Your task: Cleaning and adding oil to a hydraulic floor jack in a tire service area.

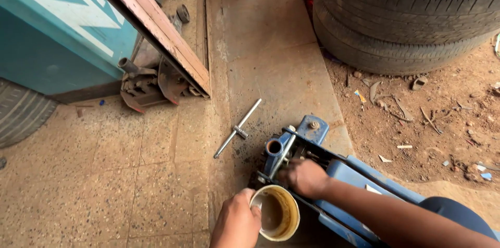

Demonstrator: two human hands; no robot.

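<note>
A blue floor jack (pixel 333 180) lies on the concrete floor at the lower right. My right hand (pixel 303 176) rests on its frame just behind the round handle socket (pixel 274 147), fingers curled against the metal parts. My left hand (pixel 237 223) grips the rim of a small round tub (pixel 278 213) with brownish grease inside, held right beside the jack. A metal T-handle wrench (pixel 238 129) lies loose on the floor a little beyond the jack.
Stacked tyres (pixel 406 13) stand at the upper right on dirt strewn with litter. A turquoise panel (pixel 62 24) with a pink wooden frame (pixel 156 24) is at the upper left, rusty metal parts (pixel 148 86) beneath it. Another tyre (pixel 18 112) sits at the left edge.
</note>
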